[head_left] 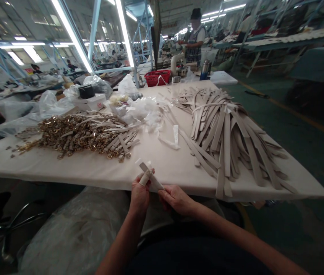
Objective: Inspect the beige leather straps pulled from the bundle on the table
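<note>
Both of my hands meet at the near edge of the table around a short grey-beige strap [156, 181]. My left hand [140, 193] is closed on its upper part, with a thumb that looks wrapped in pale tape. Closed fingers of my right hand [176, 198] pinch the strap's lower end. The strap's far tip points up and left past my left fingers. To the right lies a big bundle of similar straps [226, 133], tied with a band. A heap of straps with gold metal fittings [84, 133] is on the left.
Crumpled clear plastic [147, 112] and thin white strips [175, 134] lie mid-table [162, 160]. Farther back are a red basket [157, 78], a blue flask [205, 70] and a white box [93, 102]. A person [195, 40] stands beyond. Plastic sheeting [73, 233] sits below the table edge.
</note>
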{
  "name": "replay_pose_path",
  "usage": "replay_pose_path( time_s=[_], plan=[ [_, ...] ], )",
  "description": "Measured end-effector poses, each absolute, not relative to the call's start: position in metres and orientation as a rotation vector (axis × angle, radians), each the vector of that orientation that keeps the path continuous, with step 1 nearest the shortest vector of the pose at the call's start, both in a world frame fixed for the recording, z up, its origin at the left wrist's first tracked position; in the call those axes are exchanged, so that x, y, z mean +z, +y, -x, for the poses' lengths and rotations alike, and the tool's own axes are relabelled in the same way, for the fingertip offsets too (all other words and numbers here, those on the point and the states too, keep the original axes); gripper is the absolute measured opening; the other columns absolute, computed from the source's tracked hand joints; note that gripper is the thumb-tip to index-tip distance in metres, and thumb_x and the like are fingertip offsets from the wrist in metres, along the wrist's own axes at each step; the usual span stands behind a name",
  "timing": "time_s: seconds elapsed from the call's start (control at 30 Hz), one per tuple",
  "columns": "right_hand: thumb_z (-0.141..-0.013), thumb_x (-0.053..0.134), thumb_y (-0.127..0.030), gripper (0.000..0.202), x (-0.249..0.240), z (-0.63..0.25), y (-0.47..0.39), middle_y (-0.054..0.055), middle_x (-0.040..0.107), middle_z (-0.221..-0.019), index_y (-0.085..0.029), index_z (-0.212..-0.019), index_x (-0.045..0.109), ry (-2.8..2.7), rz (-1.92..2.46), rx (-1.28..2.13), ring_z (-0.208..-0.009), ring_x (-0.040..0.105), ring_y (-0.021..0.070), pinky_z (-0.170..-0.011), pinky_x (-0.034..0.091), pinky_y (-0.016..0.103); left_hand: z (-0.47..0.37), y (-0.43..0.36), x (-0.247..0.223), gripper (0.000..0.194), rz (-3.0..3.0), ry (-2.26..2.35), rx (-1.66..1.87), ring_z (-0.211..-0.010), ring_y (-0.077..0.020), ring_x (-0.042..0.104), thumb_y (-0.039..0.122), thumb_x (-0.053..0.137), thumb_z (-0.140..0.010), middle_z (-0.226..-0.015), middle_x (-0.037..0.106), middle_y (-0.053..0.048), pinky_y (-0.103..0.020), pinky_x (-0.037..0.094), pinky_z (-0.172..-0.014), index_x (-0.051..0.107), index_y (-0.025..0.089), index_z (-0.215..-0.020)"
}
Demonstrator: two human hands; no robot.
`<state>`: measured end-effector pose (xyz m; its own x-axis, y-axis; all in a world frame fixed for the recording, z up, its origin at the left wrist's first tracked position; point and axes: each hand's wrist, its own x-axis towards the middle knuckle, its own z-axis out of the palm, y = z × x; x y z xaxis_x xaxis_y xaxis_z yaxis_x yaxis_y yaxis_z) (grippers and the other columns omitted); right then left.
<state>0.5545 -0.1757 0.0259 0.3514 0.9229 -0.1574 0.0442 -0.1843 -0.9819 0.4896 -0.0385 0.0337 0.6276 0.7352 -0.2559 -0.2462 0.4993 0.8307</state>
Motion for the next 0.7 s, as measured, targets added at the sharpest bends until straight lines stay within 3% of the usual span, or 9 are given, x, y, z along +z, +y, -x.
replay_pose_path(
  time_s=[0.17, 0.33, 0.53, 0.7],
  plan=[
    [-0.096, 0.042, -0.052, 0.04, 0.005, -0.548, -0.202, -0.003, 0.056, -0.054, -0.02, -0.073, 0.049, -0.862, 1.582, 1.177, -0.044, 0.052, 0.0116, -0.042, 0.039, 0.021, -0.488, -0.03, 0.033, 0.029, -0.829, 0.655, 0.716, -0.085, -0.018, 0.068, 0.034, 0.088, -0.058, -0.081, 0.076, -0.004, -0.026, 0.046, -0.082, 0.076, 0.015, -0.077],
    [-0.096, 0.047, -0.047, 0.03, 0.015, -0.545, -0.213, 0.003, 0.068, -0.079, -0.019, -0.092, 0.056, -0.927, 1.56, 1.054, -0.058, 0.063, 0.0138, -0.052, 0.047, 0.022, -0.49, -0.037, 0.034, 0.031, -0.874, 0.669, 0.651, -0.083, -0.0176, 0.068, 0.037, 0.088, -0.059, -0.083, 0.077, -0.006, -0.027, 0.046, -0.084, 0.077, 0.015, -0.078],
    [-0.099, 0.039, -0.043, 0.033, 0.033, -0.552, -0.188, -0.002, 0.061, -0.059, -0.02, -0.082, 0.055, -0.88, 1.617, 0.77, -0.046, 0.055, 0.0123, -0.048, 0.043, 0.023, -0.486, -0.062, 0.034, 0.036, -0.941, 0.656, 0.534, -0.072, -0.017, 0.065, 0.045, 0.085, -0.062, -0.08, 0.076, -0.007, -0.025, 0.047, -0.068, 0.079, 0.015, -0.081],
    [-0.097, 0.044, -0.037, 0.026, 0.037, -0.56, -0.189, -0.001, 0.063, -0.066, -0.019, -0.082, 0.056, -0.955, 1.563, 0.762, -0.052, 0.058, 0.0122, -0.052, 0.045, 0.022, -0.471, -0.072, 0.037, 0.032, -1.106, 0.646, 0.505, -0.065, -0.0163, 0.061, 0.04, 0.083, -0.066, -0.068, 0.072, -0.003, -0.025, 0.047, -0.066, 0.08, 0.016, -0.088]
  ],
)
